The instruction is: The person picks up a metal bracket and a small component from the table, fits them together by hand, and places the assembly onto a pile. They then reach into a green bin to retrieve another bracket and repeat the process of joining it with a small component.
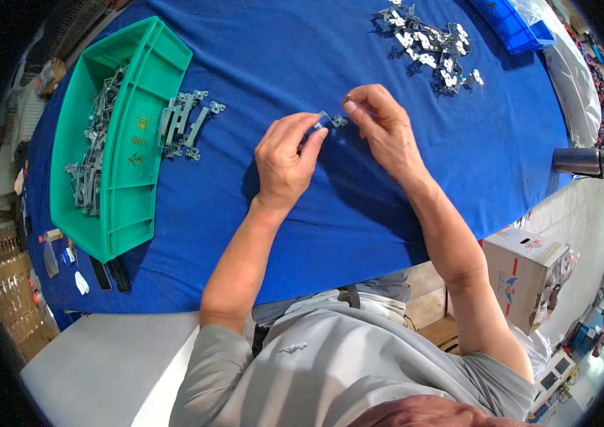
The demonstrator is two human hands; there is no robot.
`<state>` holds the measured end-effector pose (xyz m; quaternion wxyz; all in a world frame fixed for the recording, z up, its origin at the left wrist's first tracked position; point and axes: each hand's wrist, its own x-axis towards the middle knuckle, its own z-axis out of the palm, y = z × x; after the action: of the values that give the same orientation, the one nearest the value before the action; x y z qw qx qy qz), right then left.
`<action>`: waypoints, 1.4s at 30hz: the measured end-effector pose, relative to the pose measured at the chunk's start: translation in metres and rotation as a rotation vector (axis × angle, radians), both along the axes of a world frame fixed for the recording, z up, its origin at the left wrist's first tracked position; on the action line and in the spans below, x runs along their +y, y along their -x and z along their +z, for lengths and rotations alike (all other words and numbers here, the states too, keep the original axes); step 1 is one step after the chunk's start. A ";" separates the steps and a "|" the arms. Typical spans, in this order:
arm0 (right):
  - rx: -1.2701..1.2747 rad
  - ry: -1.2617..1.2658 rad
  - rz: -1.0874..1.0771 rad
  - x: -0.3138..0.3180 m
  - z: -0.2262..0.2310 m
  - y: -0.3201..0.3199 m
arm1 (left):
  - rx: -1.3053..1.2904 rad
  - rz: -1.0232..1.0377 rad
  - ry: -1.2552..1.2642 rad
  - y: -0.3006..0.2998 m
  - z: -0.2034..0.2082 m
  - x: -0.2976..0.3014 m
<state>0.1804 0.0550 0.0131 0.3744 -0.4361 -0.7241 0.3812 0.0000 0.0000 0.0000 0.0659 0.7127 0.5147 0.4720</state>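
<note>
My left hand (284, 160) is closed, thumb and forefinger pinching a small grey metal bracket (339, 122) above the blue cloth. The bracket's tabbed end sticks out to the right, toward my other hand. Just beyond that end, my right hand (389, 134) is closed in a pinch, thumb against forefinger. Something tiny and dark may be at its fingertips, too small to name. Left of my hands, several similar brackets (193, 128) lie on the cloth beside a green plastic bin (146, 85). More metal brackets (92, 160) fill the bottom of that bin.
A loose heap of metal brackets (433, 50) lies at the far right on the blue cloth (273, 43). Behind it is a blue plastic tray (512, 32). A steel cup (581, 161) stands near the right edge. On the floor sits a cardboard box (519, 274).
</note>
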 end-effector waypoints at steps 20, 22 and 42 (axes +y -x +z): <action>-0.019 0.264 0.129 0.001 -0.001 -0.001 | -0.277 0.116 0.162 -0.001 0.006 0.001; -0.068 0.210 0.127 0.001 -0.001 -0.001 | -0.244 0.096 0.123 0.000 0.004 0.002; 0.239 0.321 0.004 -0.001 0.009 0.002 | -0.477 0.166 0.345 0.000 -0.005 0.001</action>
<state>0.1782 0.0541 0.0226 0.3825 -0.4403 -0.6054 0.5417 -0.0004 0.0011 -0.0053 0.2661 0.5158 0.6137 0.5353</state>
